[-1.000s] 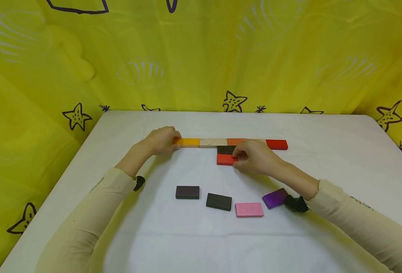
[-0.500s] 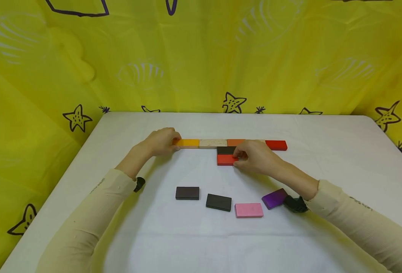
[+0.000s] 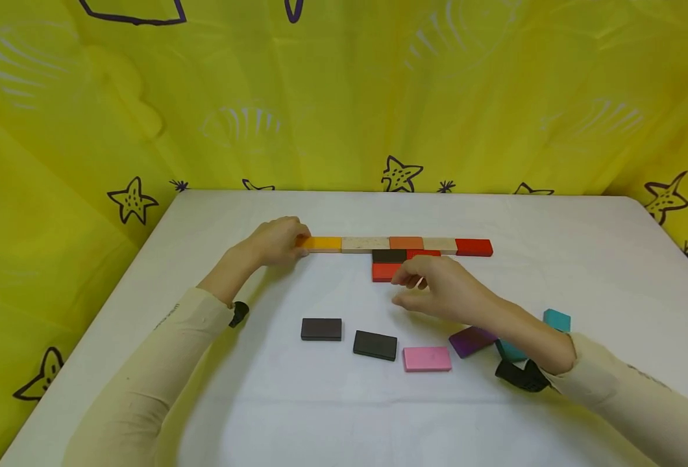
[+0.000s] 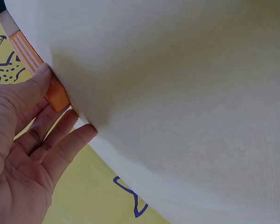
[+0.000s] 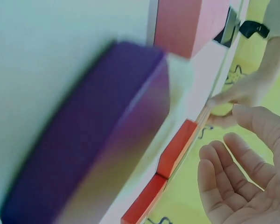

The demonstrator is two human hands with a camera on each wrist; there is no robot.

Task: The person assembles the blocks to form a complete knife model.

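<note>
A row of flat wooden blocks lies on the white table. My left hand [image 3: 280, 241] pinches the yellow-orange block [image 3: 322, 244] at its left end; in the left wrist view the thumb rests on this block's side. Rightward follow a pale wood block [image 3: 365, 244], an orange block [image 3: 405, 242], another pale block [image 3: 440, 245] and a red end block [image 3: 474, 247]. Against the row's near side lie a dark block [image 3: 389, 255] and a red block [image 3: 423, 252], with another red block [image 3: 383, 272] in front. My right hand [image 3: 452, 290] hovers beside that front block, thumb and fingers apart, holding nothing.
Nearer me lie two dark blocks [image 3: 321, 329] [image 3: 375, 345], a pink block [image 3: 427, 359] and a purple block [image 3: 471, 340]. Teal blocks [image 3: 557, 320] [image 3: 511, 351] sit by my right wrist, partly hidden. A yellow patterned cloth [image 3: 344, 97] hangs behind the table.
My right hand has let go of the front red block and drawn back toward me and to the right. The red block behind it and the teal blocks have come into view. My left hand stays put.
</note>
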